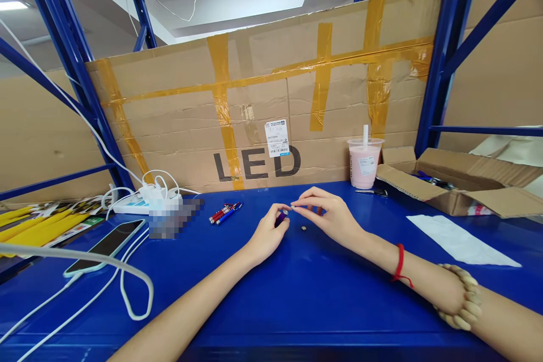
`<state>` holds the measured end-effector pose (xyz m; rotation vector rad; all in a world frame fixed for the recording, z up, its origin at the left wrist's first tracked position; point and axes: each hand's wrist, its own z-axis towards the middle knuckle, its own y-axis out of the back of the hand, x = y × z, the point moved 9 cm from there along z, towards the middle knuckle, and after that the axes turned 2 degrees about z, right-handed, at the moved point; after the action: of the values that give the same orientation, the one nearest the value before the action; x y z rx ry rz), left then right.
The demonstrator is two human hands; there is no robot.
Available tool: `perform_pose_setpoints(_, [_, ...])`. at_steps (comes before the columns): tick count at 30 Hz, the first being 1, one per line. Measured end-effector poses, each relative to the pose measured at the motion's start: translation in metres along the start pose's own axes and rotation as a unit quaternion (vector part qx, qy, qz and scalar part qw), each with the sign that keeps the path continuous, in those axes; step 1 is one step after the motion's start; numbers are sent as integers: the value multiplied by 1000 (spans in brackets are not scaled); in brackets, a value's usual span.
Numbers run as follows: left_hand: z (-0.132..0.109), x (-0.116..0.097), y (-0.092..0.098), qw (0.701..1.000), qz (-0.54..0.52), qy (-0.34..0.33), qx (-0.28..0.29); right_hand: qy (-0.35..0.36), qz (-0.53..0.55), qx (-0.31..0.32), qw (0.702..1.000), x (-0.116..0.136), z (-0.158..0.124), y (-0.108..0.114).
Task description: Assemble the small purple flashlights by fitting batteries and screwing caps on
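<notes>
My left hand (271,231) is closed around a small dark purple cylinder (280,218), held just above the blue table (271,300). My right hand (328,213) pinches a tiny silvery part (292,208) at its fingertips, right at the end of the purple cylinder. A small round button-like piece (304,228) lies on the table just below my right hand. A red cord and a beaded bracelet sit on my right wrist.
Several red and blue pens (224,213) lie left of my hands. A phone (106,246), white cables and a power strip (139,202) are at left. A pink drink cup (365,162), an open cardboard box (453,184) and a white sheet (458,240) are at right. Taped cardboard marked LED stands behind.
</notes>
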<state>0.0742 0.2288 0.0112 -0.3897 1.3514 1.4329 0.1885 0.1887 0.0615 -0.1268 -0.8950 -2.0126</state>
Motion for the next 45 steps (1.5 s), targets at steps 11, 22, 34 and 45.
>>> perform_pose_setpoints(11, [-4,-8,-8,998,31,-21,49,58,48,51,996,5,-3,-15])
perform_pose_setpoints(22, [-1,-3,1,1000,27,3,3,-88,-82,59,991,-22,-1,-7])
perform_pose_setpoints(34, [-2,-9,2,997,68,-25,10,-198,-119,227,946,-49,-15,-30])
perform_pose_setpoints(45, [-6,-18,1,979,194,-59,24,-266,-116,262,920,-53,-21,-29])
